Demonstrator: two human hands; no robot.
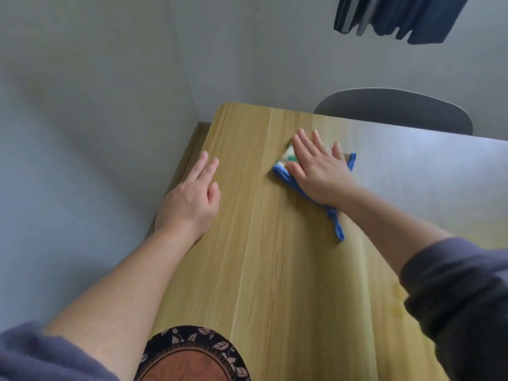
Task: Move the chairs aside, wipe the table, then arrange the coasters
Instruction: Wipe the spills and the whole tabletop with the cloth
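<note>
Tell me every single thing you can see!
table: one, light wood, middle
cloth: one, patterned with blue edge, on the table's far part
coaster: one, dark leafy rim, reddish middle, table's near edge
chair: one, grey, beyond the table's far edge
hanging fabric: one bunch, dark blue, top right
sleeves: two, greyish purple, bottom corners
left hand: one, flat on the table's left side
right hand: one, flat, pressing the cloth
</note>
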